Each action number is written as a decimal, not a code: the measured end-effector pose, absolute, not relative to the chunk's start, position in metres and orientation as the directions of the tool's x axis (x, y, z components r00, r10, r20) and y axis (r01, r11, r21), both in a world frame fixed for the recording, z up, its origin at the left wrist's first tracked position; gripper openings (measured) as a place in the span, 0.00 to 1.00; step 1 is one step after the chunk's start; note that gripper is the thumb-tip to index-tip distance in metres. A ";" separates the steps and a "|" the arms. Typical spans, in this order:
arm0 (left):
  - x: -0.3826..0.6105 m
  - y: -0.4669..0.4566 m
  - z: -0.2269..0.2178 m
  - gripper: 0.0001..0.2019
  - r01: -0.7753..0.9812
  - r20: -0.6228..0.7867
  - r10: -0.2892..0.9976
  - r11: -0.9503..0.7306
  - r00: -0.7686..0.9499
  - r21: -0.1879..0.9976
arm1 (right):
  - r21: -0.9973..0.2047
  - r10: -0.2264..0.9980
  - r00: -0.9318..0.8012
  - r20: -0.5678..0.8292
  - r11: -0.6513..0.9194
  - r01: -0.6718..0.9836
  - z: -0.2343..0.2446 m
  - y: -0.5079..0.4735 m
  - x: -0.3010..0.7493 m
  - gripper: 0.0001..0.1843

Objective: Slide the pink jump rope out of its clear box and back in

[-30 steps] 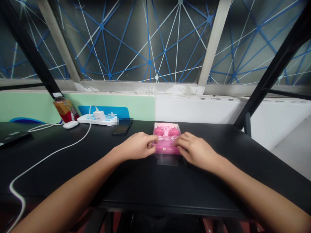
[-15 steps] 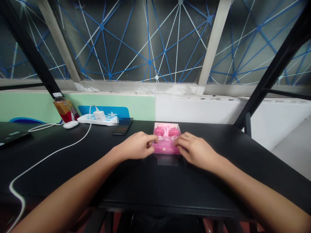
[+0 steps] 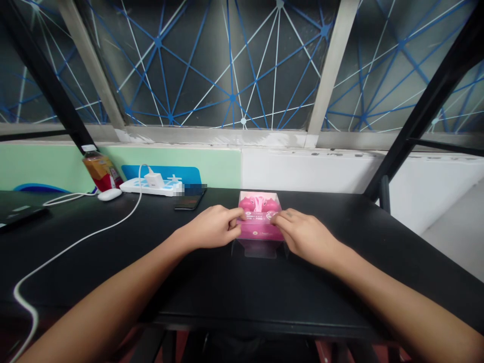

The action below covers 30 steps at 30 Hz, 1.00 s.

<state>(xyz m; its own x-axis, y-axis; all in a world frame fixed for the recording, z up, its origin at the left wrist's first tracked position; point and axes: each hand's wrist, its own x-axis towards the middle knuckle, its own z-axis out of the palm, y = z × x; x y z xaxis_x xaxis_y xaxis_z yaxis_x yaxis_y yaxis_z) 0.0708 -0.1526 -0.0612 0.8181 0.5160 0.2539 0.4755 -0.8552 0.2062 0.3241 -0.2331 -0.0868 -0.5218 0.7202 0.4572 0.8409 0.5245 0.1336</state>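
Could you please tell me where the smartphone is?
In the head view, the black smartphone lies on the desk, in front of the white power strip, left of the pink box and beyond the left hand.

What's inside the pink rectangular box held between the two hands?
Through clear plastic, two rounded pink objects with a paler pink piece between them show in the pink rectangular box. The left hand and right hand cover its sides, hiding anything there.
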 end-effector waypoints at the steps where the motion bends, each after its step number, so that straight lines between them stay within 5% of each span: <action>1: 0.071 -0.153 -0.061 0.11 0.476 0.252 0.517 -0.854 0.818 0.209 | 0.144 0.718 -0.526 0.456 0.523 0.840 -0.087 -0.233 0.324 0.16; 19: 0.072 -0.154 -0.060 0.10 0.455 0.268 0.509 -0.857 0.818 0.240 | 0.211 0.695 -0.566 0.444 0.532 0.820 -0.090 -0.233 0.324 0.22; 30: 0.071 -0.153 -0.062 0.10 0.464 0.263 0.515 -0.855 0.816 0.232 | 0.159 0.731 -0.525 0.436 0.512 0.844 -0.083 -0.234 0.324 0.11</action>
<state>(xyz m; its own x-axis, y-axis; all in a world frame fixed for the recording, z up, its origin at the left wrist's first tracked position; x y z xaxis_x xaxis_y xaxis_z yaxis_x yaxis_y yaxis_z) 0.0707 -0.1526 -0.0620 0.8157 0.5150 0.2634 0.4644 -0.8546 0.2325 0.3239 -0.2338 -0.0830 -0.5254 0.7307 0.4360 0.8441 0.5121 0.1590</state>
